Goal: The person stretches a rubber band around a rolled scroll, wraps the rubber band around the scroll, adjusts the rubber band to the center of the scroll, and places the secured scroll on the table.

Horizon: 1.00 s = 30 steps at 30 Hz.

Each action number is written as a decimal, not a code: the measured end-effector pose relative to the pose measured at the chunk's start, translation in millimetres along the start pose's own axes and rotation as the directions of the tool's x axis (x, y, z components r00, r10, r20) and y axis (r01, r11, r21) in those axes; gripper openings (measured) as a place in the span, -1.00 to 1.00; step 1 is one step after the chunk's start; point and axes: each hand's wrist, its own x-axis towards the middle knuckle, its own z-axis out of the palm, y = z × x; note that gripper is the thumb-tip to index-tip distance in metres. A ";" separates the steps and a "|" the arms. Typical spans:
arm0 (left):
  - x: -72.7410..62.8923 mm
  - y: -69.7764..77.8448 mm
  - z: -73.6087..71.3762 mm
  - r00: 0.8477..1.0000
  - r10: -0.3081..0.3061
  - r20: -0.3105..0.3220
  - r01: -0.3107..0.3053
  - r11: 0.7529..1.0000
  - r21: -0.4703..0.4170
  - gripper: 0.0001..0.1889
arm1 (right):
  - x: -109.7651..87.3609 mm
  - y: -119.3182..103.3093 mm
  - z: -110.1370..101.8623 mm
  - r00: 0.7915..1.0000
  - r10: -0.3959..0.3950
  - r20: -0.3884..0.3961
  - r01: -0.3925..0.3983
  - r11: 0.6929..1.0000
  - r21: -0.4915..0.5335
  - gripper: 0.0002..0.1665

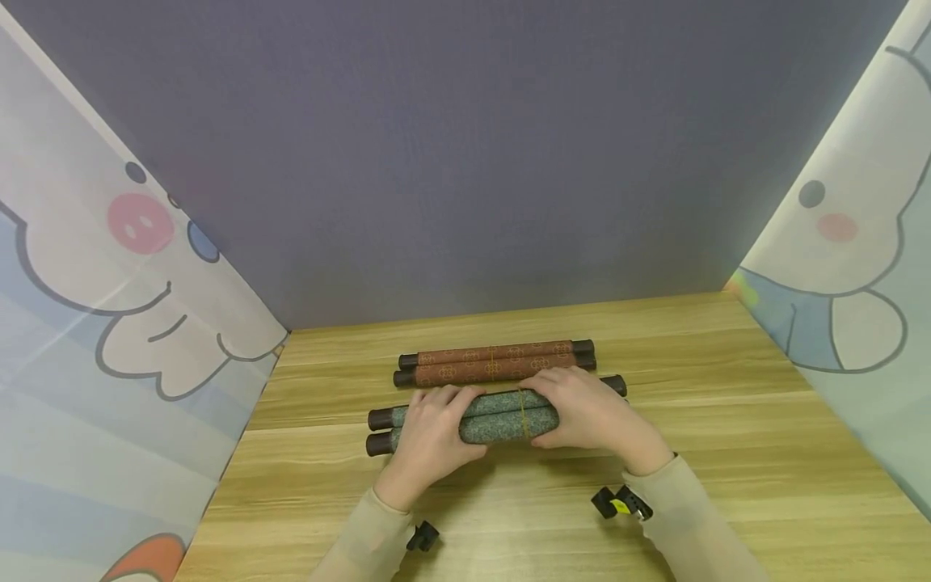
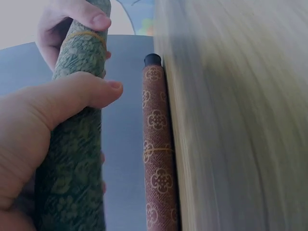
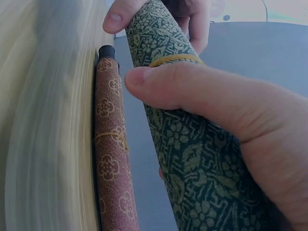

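Note:
A rolled green patterned scroll (image 1: 502,426) with dark end knobs lies crosswise in both hands, and a thin yellow band (image 3: 175,58) circles it. My left hand (image 1: 432,432) grips it left of the middle, thumb on the near side and fingers over the far side. Toward the other end, my right hand (image 1: 587,411) grips it the same way, close to the band. The wrist views show the green scroll raised off the table. Just beyond it, a red-brown scroll (image 1: 465,373) with gold flower motifs rests on the table, touched by neither hand.
The wood-grain table (image 1: 327,501) meets a grey-blue panel (image 1: 465,162) behind the scrolls. Side panels with cartoon animals stand at the left (image 1: 80,339) and right (image 1: 851,242). Small black devices (image 1: 621,503) are strapped at the wrists.

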 end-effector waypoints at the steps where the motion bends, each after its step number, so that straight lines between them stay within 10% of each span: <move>1: 0.1 -0.4 -0.5 1.000 0.007 0.007 -0.007 1.000 -0.004 -0.08 | -0.4 0.7 -0.5 1.000 -0.007 -0.005 0.007 1.000 0.001 -0.06; 13: 0.7 -15.0 -9.0 0.997 -0.015 0.079 0.010 0.998 0.069 -0.03 | -6.2 10.8 -9.5 1.000 0.018 -0.016 -0.017 1.000 0.004 -0.05; 30: -0.1 -17.5 -3.6 1.000 0.015 -0.003 -0.015 0.998 0.068 -0.06 | -6.9 16.4 -11.9 0.994 0.094 0.050 -0.096 0.995 0.026 -0.02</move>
